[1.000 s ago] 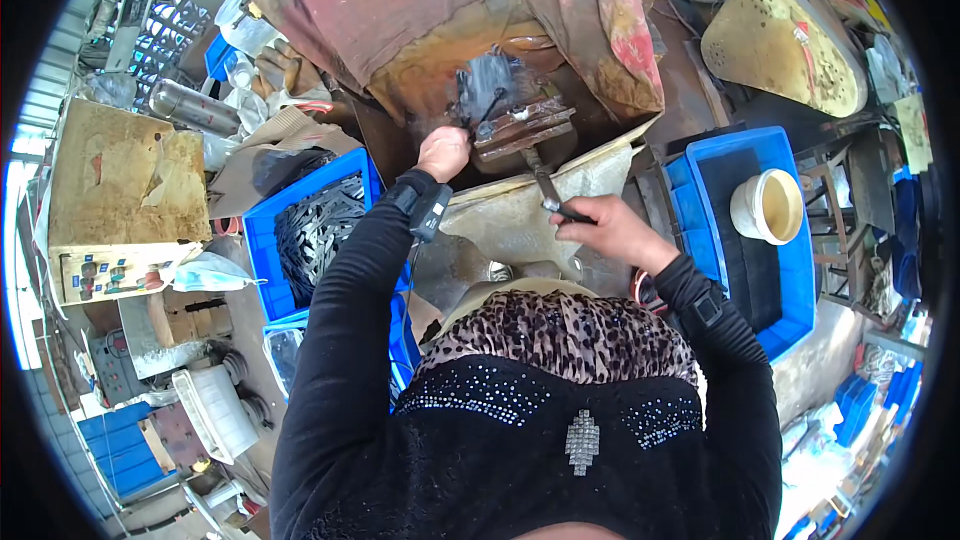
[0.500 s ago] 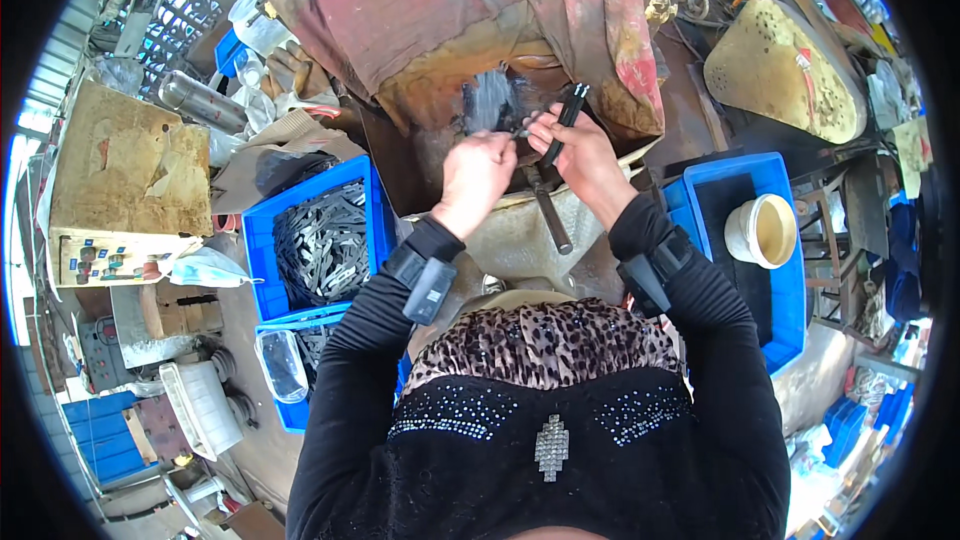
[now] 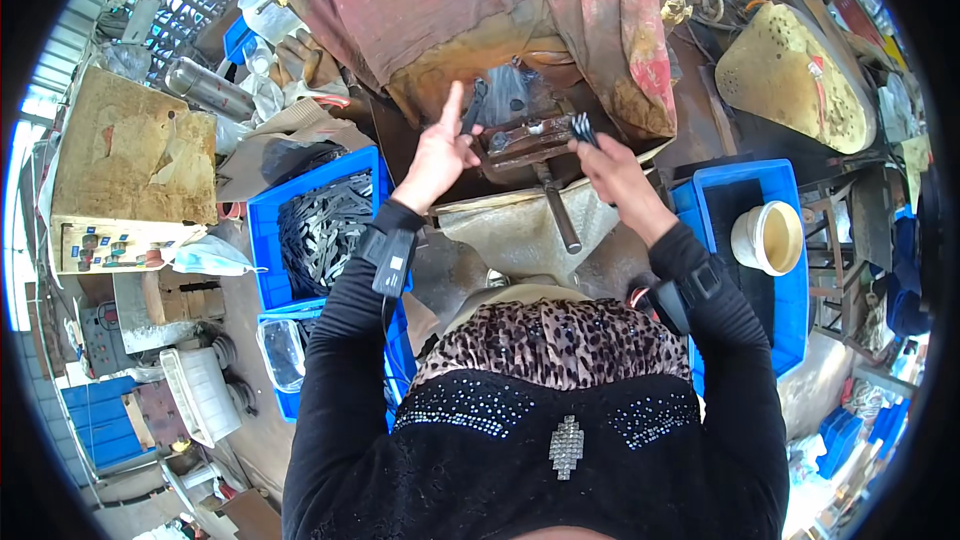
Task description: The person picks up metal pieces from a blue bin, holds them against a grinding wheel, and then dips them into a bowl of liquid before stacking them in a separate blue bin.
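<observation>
My left hand (image 3: 438,158) is at the left of a metal clamp-like fixture (image 3: 525,143). Its index finger points forward, while the thumb and other fingers pinch a dark, narrow metal piece (image 3: 473,107). On the fixture's other side, my right hand (image 3: 622,180) is closed round a small bundle of black metal strips (image 3: 583,130) with shiny ends. A rod handle (image 3: 560,215) runs from the fixture toward me. Just behind the fixture is a greyish-blue, smeared surface (image 3: 512,90), its kind unclear. The fixture's jaws are partly visible, with a small bright spot on top.
A stained red cloth (image 3: 450,0) drapes over the housing behind. At left, a blue bin (image 3: 262,240) holds many dark metal strips (image 3: 325,235). A blue crate (image 3: 795,310) at right holds a cream bucket (image 3: 766,238). A whitish sheet (image 3: 490,230) hangs below the fixture.
My hands were close together over the fixture and have moved apart, left hand leftward, right hand rightward and slightly nearer me. The fixture now shows between them. The black strips stay in my right hand.
</observation>
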Demonstrator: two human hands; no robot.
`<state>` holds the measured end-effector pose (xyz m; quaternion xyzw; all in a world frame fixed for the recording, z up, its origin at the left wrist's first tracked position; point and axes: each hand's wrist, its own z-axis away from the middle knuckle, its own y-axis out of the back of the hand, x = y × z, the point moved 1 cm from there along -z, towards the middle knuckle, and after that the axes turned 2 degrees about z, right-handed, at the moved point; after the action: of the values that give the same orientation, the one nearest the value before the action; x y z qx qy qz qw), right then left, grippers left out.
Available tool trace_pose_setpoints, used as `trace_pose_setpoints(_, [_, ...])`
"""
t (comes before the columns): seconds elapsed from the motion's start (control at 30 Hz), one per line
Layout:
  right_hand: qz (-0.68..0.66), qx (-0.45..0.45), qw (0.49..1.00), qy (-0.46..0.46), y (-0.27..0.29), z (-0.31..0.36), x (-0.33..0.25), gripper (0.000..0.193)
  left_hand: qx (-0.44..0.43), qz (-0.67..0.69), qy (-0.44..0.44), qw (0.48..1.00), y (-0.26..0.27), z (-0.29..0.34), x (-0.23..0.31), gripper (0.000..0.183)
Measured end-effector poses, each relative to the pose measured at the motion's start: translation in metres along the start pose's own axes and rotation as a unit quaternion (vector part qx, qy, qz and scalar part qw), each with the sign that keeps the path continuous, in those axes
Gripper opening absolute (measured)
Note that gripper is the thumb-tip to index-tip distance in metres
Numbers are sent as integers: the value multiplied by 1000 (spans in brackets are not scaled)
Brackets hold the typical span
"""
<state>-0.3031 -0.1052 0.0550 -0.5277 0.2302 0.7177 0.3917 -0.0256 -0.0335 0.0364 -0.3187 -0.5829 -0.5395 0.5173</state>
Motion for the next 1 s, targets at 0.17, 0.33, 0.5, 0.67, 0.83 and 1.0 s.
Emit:
trace_pose_setpoints(0.17, [235, -139, 960, 66, -14, 63, 2, 32, -12, -150, -69, 986, 6, -47, -43, 36])
trace_pose_setpoints(0.33, [376, -121, 895, 208, -23, 82, 9, 30, -40, -348, -196, 916, -12, -61, -59, 35])
trace_pose_setpoints(0.5, [398, -80, 875, 263, -27, 86, 12, 27, -134, -312, -248, 907, -17, -75, -59, 41])
trace_pose_setpoints(0.67, [432, -47, 852, 293, -31, 90, 15, 26, -182, -300, -304, 885, -19, -83, -62, 47])
trace_pose_setpoints(0.83, [466, -16, 822, 326, -33, 92, 23, 27, -182, -341, -292, 875, -12, -71, -48, 43])
trace_pose_setpoints(1.0, [462, -14, 814, 353, -35, 91, 19, 28, -154, -359, -263, 882, 11, -46, -36, 37])
